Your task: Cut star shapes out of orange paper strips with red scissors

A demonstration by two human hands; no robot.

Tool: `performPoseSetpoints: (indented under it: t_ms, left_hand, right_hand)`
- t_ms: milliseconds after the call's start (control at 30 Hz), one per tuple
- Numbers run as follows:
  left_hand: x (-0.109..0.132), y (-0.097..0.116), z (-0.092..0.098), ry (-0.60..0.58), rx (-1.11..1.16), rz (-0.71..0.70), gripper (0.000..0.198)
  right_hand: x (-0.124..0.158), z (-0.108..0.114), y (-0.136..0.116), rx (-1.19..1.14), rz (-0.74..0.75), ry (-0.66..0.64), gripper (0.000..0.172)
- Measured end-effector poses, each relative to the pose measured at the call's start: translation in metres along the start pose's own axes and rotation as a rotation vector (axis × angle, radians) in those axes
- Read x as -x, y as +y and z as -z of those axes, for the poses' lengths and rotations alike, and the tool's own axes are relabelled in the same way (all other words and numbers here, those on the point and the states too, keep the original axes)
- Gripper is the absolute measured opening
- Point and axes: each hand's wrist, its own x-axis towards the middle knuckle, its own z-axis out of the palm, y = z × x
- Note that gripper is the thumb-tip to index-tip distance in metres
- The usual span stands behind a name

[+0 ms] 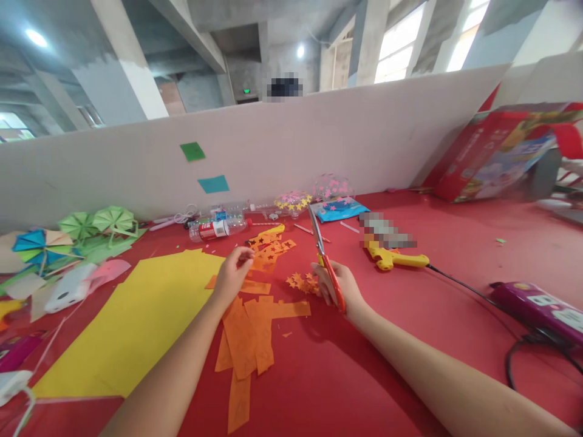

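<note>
My right hand (339, 285) grips a pair of scissors (334, 280) with orange and yellow handles; the metal blades point up and away from me. Just beside that hand lies a small heap of orange paper stars (301, 283). My left hand (235, 267) has its fingers curled together; whatever may be between them is too small to make out. It is beside orange paper scraps with star-shaped holes (268, 249). Nearer to me, several orange paper strips (246, 334) overlap on the red table (319, 382). A large yellow sheet (150, 309) lies under my left forearm.
A plastic bottle (218, 229), clear domes with stars (334, 188) and a blue packet (341, 209) stand along the white partition (273, 139). A yellow glue gun (396, 258) is corded toward a purple power strip (537, 306). Folded paper umbrellas (43, 246) lie left.
</note>
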Motion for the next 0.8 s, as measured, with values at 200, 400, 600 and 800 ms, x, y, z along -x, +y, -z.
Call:
performPoseSetpoints:
  t_ms: [200,400,600,800]
  left_hand:
    - [-0.012,0.009,0.021,0.118,0.352,0.195,0.014]
    - [-0.006,0.017,0.018,-0.035,0.58,0.415,0.013]
    - [0.027,0.023,-0.023,-0.407,0.629,0.625,0.015]
    - [0.043,0.033,-0.041,-0.477,0.495,0.639,0.011]
  right_hand:
    - [0.002,-0.002,0.001,0.042,0.065,0.014,0.032]
    - [0.006,-0.002,0.001,0.088,0.099,0.001,0.031]
    - [0.014,-0.005,-0.01,0.142,0.095,-0.11,0.019]
    - [0.03,-0.016,-0.017,0.109,0.086,-0.238,0.008]
